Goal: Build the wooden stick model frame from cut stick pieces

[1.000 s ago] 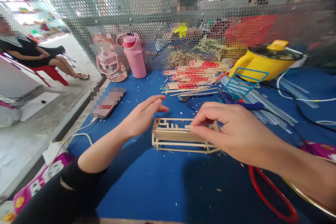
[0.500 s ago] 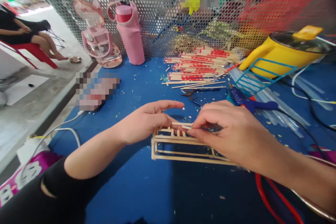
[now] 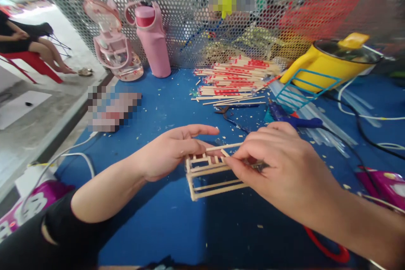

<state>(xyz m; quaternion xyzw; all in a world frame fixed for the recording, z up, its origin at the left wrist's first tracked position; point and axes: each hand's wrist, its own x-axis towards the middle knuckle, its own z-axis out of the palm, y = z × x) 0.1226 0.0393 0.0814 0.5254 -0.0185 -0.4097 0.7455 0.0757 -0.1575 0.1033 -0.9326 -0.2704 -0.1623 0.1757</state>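
A small open frame of pale wooden sticks [image 3: 210,170] is held above the blue table, its near lower left corner pointing toward me. My left hand [image 3: 171,152] grips the frame's far left side between thumb and fingers, with the index finger stretched out above it. My right hand [image 3: 275,158] pinches a short wooden stick [image 3: 225,152] between thumb and index finger, slanting over the top of the frame beside the small crosspieces. The frame's right end is hidden behind my right hand.
Behind lie bundled wooden sticks [image 3: 234,78] and pliers [image 3: 226,110]. A blue glue gun [image 3: 284,116], clear glue sticks [image 3: 332,135], a teal wire rack [image 3: 308,88] and a yellow pot [image 3: 335,65] stand right. Pink bottles [image 3: 155,46] and a phone [image 3: 118,112] are left.
The frame has tilted, its left lower corner dropping and its right side rising. My right hand has turned slightly, and the short stick now slants. The whole view has shifted a little.
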